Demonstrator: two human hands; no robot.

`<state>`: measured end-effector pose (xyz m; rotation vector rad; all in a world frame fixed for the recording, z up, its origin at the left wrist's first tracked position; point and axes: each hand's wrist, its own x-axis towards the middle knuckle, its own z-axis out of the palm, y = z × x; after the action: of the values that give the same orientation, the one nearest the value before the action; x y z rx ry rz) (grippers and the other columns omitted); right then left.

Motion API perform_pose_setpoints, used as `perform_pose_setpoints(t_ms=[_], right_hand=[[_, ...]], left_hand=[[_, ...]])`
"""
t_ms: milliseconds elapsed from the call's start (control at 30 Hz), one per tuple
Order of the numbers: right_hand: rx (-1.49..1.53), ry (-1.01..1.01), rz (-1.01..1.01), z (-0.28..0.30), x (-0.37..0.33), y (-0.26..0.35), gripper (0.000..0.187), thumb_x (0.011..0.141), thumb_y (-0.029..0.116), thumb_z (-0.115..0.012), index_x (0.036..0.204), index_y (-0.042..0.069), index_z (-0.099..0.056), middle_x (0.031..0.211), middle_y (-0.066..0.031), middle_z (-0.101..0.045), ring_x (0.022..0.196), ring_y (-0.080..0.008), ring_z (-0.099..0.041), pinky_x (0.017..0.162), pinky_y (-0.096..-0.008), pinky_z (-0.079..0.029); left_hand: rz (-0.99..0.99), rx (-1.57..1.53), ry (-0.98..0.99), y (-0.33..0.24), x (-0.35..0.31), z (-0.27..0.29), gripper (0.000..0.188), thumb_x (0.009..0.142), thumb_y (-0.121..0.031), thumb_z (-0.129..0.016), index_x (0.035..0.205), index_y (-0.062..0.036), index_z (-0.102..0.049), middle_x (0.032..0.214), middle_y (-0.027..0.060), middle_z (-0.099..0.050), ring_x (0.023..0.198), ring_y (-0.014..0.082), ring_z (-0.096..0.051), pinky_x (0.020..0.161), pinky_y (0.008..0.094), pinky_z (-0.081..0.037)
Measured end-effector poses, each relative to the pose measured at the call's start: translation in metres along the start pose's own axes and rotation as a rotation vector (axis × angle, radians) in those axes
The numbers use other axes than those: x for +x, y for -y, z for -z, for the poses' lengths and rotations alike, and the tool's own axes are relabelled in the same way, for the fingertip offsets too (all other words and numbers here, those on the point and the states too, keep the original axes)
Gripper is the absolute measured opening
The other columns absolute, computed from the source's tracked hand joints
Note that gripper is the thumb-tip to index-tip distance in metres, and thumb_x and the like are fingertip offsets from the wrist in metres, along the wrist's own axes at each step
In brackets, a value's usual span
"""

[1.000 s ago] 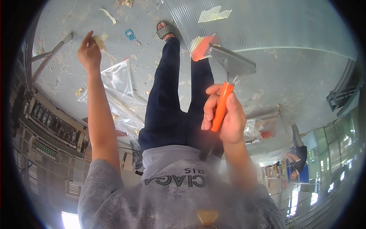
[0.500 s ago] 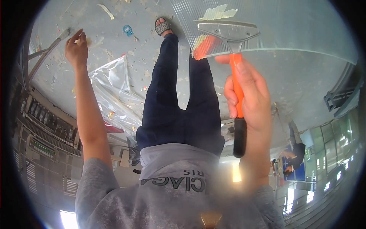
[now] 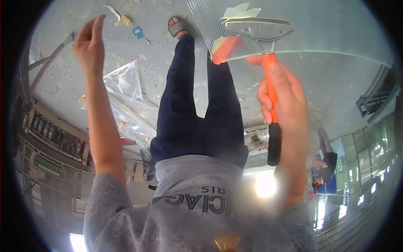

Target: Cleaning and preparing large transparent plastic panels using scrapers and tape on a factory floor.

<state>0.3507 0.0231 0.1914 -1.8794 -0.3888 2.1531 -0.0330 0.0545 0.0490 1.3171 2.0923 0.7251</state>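
Note:
My right hand point(image 3: 283, 90) is shut on the orange handle of a scraper point(image 3: 258, 28). Its wide metal blade lies flat against a ribbed translucent panel point(image 3: 336, 29), just below a scrap of pale tape point(image 3: 239, 10) stuck there. My left hand point(image 3: 89, 44) is lifted at the upper left, fingers apart and holding nothing, above the littered grey floor. Between my arms I see my grey shirt, dark trousers and one sandalled foot point(image 3: 177, 26). An orange shape point(image 3: 226, 48) shows blurred through the panel.
A crumpled clear plastic sheet point(image 3: 126, 96) lies on the floor by my left leg, among paper scraps and a small blue object point(image 3: 137, 31). A metal rod point(image 3: 50, 59) slants at far left. Another person point(image 3: 325, 155) stands at right near windows.
My right hand has carried the scraper up and to the right until its blade meets the panel. My left hand has drifted slightly right and its fingers have spread.

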Motion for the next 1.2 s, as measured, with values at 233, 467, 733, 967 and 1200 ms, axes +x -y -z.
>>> perform_pose_setpoints(t_ms=[233,467,733,967,1200], right_hand=[[-0.008,0.045,0.027,0.007,0.008,-0.010,0.053,0.106,0.046,-0.042,0.124,0.001,-0.060,0.055,0.0013,-0.043,0.037,-0.0053,-0.037,0.038,-0.0204,-0.033],[-0.049,0.035,-0.020,0.009,0.007,-0.004,0.051,0.106,0.046,-0.042,0.122,0.001,-0.061,0.056,0.0015,-0.043,0.038,-0.0052,-0.038,0.038,-0.0209,-0.032],[0.048,0.072,0.085,0.015,0.009,-0.018,0.051,0.106,0.045,-0.041,0.122,-0.001,-0.059,0.055,0.0010,-0.041,0.038,-0.0064,-0.037,0.038,-0.0216,-0.034],[0.072,-0.055,0.153,0.049,-0.005,-0.038,0.051,0.106,0.044,-0.038,0.122,-0.001,-0.056,0.054,0.0004,-0.040,0.039,-0.0074,-0.037,0.039,-0.0223,-0.035],[0.146,0.045,0.191,0.042,-0.005,-0.042,0.049,0.108,0.041,-0.038,0.123,-0.002,-0.056,0.056,-0.0017,-0.046,0.040,-0.0072,-0.040,0.040,-0.0207,-0.036]], left_hand=[[0.089,-0.474,0.292,-0.107,-0.061,-0.037,0.019,0.096,-0.017,-0.069,0.098,0.0014,-0.074,0.088,0.0007,-0.071,0.079,0.0044,-0.059,0.073,0.0180,-0.045],[0.255,-0.488,0.485,-0.126,-0.114,-0.044,0.014,0.094,-0.014,-0.070,0.092,0.0002,-0.072,0.080,-0.0031,-0.066,0.074,0.0020,-0.053,0.064,0.0188,-0.041],[-0.386,-0.074,0.328,-0.141,-0.067,-0.053,0.016,0.090,-0.016,-0.076,0.093,-0.0008,-0.072,0.078,-0.0001,-0.067,0.069,0.0070,-0.058,0.064,0.0242,-0.046],[-0.740,0.183,0.365,-0.167,-0.046,-0.090,0.026,0.076,-0.013,-0.082,0.101,-0.0135,-0.076,0.083,0.0035,-0.060,0.075,0.0206,-0.059,0.066,0.0378,-0.048],[-1.295,-0.621,-0.207,-0.128,-0.023,-0.155,0.016,0.080,-0.012,-0.078,0.092,-0.0074,-0.069,0.082,0.0054,-0.057,0.074,0.0214,-0.059,0.062,0.0340,-0.047]])
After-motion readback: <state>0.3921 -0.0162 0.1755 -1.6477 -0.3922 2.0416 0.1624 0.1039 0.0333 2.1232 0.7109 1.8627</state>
